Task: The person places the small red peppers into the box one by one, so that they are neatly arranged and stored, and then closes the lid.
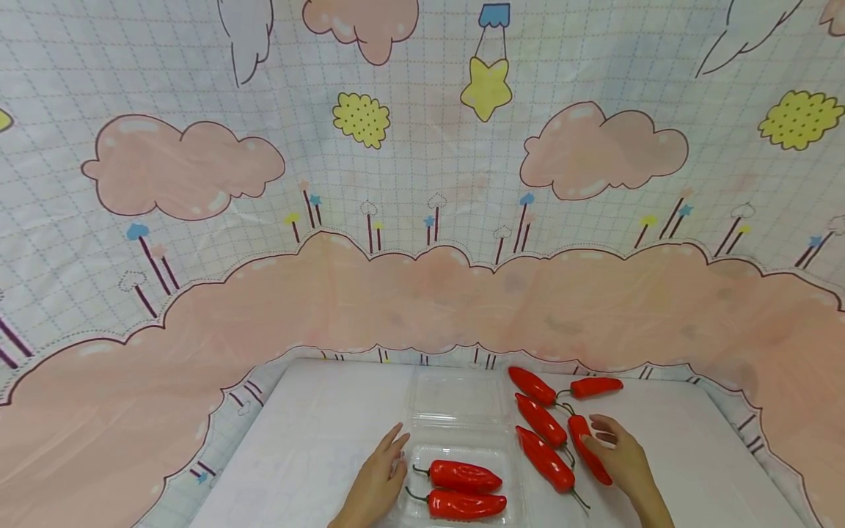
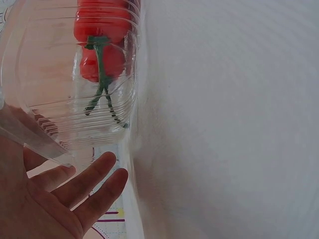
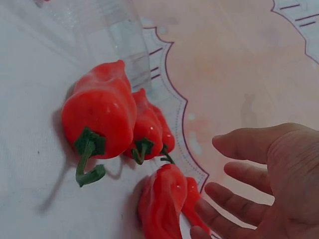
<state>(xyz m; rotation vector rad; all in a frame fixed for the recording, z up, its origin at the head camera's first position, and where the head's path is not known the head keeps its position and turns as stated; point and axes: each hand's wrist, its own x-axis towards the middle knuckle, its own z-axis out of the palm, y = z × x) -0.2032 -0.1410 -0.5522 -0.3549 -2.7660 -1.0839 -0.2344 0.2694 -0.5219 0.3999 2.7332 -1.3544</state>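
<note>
Two red peppers point(image 1: 465, 476) lie side by side in the clear plastic container point(image 1: 404, 509), stems to the left. My left hand point(image 1: 378, 477) is at the container's left side; in the left wrist view its fingers point(image 2: 102, 191) are spread beside the ribbed plastic wall. My right hand point(image 1: 623, 460) hovers over the rightmost red pepper point(image 1: 590, 449), fingers loosely bent. The right wrist view shows that hand point(image 3: 284, 184) with thumb and fingers apart and nothing between them, next to a pepper point(image 3: 162, 201) on the table.
Several more red peppers point(image 1: 544, 458) with green stems lie on the white table point(image 1: 284, 447) between container and right hand, one of them point(image 1: 596, 386) farther back. The container's lid point(image 1: 458, 396) lies folded back behind it. A cloud-patterned cloth point(image 1: 422, 301) hangs behind the table.
</note>
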